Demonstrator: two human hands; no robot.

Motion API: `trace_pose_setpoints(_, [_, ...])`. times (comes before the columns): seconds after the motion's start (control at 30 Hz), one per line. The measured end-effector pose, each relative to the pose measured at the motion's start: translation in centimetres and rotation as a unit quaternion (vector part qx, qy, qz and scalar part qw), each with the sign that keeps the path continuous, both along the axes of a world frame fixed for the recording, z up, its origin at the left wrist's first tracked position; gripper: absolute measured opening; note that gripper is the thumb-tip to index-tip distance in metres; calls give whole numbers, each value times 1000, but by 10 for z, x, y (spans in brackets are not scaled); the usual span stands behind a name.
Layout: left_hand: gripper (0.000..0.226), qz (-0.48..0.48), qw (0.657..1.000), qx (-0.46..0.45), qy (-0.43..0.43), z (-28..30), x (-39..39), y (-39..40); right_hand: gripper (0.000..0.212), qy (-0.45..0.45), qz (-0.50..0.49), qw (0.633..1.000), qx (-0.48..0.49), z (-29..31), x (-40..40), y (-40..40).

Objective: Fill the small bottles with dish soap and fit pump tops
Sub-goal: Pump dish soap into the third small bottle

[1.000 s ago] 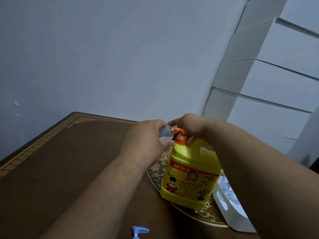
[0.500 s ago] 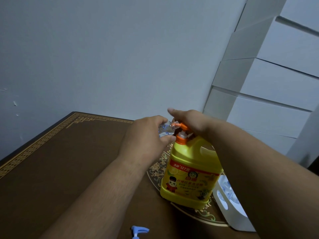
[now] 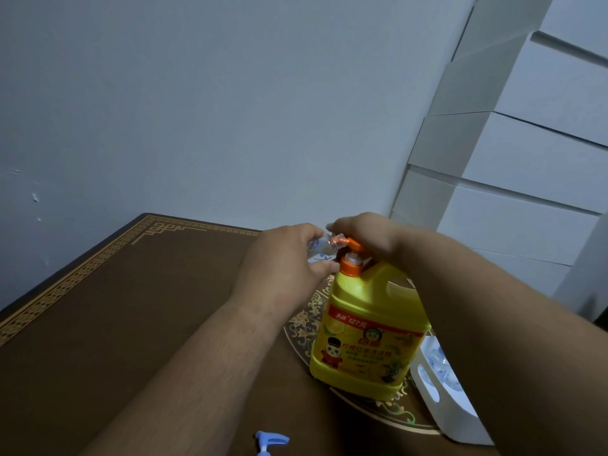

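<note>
A large yellow plastic jug (image 3: 365, 337) of dish soap stands upright on the worktop (image 3: 98, 324). It has a squarish body, a moulded handle at its shoulder, a glossy red and yellow label, and an orange pump (image 3: 352, 255) on its neck. The right hand (image 3: 365, 233) rests on top of the pump head, fingers curved down over it. The left hand (image 3: 286, 258) grips a small clear bottle (image 3: 317, 253), thumb below and fingers curled above, holding it tilted with its mouth right at the orange spout. The bottle is thin see-through plastic with a little blue print; how full it is cannot be told.

Near the lower edge lies a pale blue pump top (image 3: 271, 442), apart from the jug. To the right of the jug sits a white plastic basket (image 3: 441, 409) with rounded handle slots, holding clear items too blurred to name.

The worktop is dark brown and smooth, with a gold key-pattern border along its edges and an ornate round gold motif under the jug. Behind it is a plain pale wall (image 3: 230, 110) with a few small scuffs on the left. White boxes (image 3: 513, 179) are stacked at the right.
</note>
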State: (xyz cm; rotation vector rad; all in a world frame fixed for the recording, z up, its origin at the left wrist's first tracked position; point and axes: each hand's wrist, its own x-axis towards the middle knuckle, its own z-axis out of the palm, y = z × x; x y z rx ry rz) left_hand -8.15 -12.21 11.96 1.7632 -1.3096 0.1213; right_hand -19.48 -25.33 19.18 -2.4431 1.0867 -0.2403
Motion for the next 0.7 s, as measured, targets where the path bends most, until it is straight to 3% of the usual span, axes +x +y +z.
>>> trace_pose_setpoints(0.07, [54, 9, 1000, -6, -6, 0, -1, -1, 37, -92, -42, 990, 96, -1, -2, 1])
trace_pose_setpoints(0.13, [55, 11, 1000, -5, -5, 0, -2, -1, 49, -102, -42, 985, 133, -2, -3, 1])
trace_pose_setpoints(0.23, [53, 11, 1000, -5, 0, 1, -2, 0, 40, -102, -45, 984, 141, -1, -4, 5])
trace_pose_setpoints(0.3, [51, 13, 1000, 0, -1, 2, -3, 1, 28, -78, -38, 991, 101, -1, -4, 4])
trace_pose_setpoints(0.4, [45, 14, 1000, 16, -20, 0, -4, 1, 35, 56, 12, 998, -24, -3, 1, -5])
trace_pose_setpoints(0.53, [47, 22, 999, 25, -35, -1, -4, 1, 41, 150, 13, 985, -81, -3, 7, -7])
trace_pose_setpoints(0.6, [48, 22, 999, 29, -39, -1, -4, 2, 43, 145, 5, 987, -68, -2, 6, -5])
trace_pose_setpoints(0.7, [45, 21, 999, 18, -38, 0, -4, 2, 35, 53, -5, 998, -26, -4, 3, -5])
